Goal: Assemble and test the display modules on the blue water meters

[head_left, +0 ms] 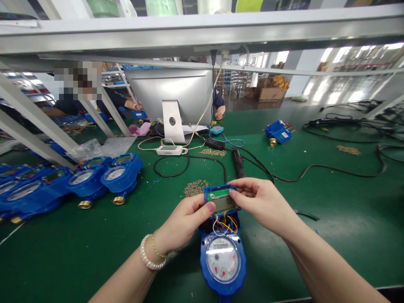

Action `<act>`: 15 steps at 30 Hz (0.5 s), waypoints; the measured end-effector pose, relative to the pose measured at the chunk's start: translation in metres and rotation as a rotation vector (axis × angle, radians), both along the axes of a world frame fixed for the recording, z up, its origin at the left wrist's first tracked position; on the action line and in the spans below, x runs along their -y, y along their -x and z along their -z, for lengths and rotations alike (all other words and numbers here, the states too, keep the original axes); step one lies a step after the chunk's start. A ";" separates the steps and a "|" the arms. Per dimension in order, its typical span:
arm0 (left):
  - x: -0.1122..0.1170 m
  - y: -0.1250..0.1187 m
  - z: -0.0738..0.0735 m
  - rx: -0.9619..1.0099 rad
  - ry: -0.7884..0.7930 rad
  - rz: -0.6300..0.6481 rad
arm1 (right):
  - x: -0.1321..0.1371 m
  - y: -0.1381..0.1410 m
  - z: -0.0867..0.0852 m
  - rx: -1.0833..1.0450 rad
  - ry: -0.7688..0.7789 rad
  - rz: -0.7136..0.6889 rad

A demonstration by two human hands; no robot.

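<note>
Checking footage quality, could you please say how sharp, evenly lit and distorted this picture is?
Head view: left hand, right hand and the display module they hold are sharp, evenly lit; windows at upper right are blown out; the shelf beam bows from wide-angle distortion.

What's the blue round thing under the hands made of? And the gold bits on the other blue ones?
The blue meter under the display module that the left hand and right hand pinch looks like glossy moulded plastic; its clear dial window could be plastic or glass. The gold ends on the left meters look like brass: yellow, shiny metal.
</note>
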State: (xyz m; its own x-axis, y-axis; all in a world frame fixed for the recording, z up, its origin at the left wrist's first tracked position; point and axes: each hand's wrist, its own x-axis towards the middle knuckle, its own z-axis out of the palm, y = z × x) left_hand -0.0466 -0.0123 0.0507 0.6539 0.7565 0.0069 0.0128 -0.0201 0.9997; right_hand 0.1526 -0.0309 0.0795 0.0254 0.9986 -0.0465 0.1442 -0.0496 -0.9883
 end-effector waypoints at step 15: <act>0.003 0.000 -0.003 -0.071 -0.104 0.025 | -0.001 -0.004 -0.003 -0.022 0.049 -0.021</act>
State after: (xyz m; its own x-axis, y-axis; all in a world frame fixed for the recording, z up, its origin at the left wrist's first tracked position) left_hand -0.0466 -0.0155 0.0541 0.6740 0.7378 0.0372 0.0817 -0.1244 0.9889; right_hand 0.1566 -0.0304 0.0828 0.0031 0.9954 -0.0956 0.1244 -0.0953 -0.9876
